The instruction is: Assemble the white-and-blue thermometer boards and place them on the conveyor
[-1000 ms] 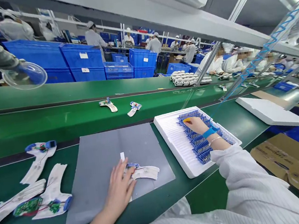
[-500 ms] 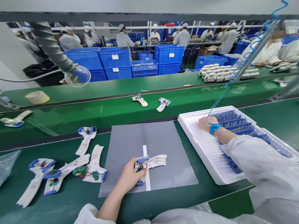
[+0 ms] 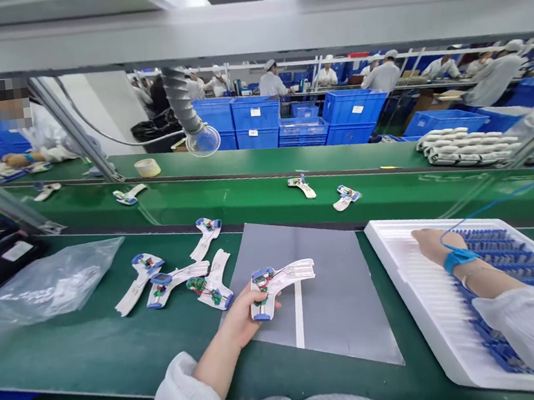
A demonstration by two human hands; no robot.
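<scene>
Item in hand: a white pistol-shaped housing half [image 3: 277, 281], open side up, with a blue cap at its near end, a small green circuit board and thin red wiring exposed inside. It sits partly raised over the near left part of a grey mat [image 3: 343, 307], its long white limb pointing away to the right of the left hand [image 3: 240, 318].

Left hand: closed on the housing half at the blue end, thumb across the top edge and fingers beneath.

Handling judgement: a thin moulded shell, light and fairly stiff, with a smooth and probably slippery surface. The board and wires look fragile and loosely seated. Hold is best taken on the outer walls or the blue cap, clear of the wiring.

Right hand [image 3: 431, 243]: well apart to the right, palm down on a white foam tray [image 3: 407, 286], beside rows of small blue parts [image 3: 512, 254]. Whether its fingers pinch anything cannot be told. A blue wrist strap [image 3: 455, 259] with a coiled lead is on that wrist.

Surroundings: just left of the left hand, several similar housing halves [image 3: 179, 281] lie on the green bench [image 3: 72, 360]; further left, a clear plastic bag [image 3: 48, 285]. Beyond both hands, two more units [image 3: 301, 186] rest on the conveyor belt [image 3: 228, 198].
</scene>
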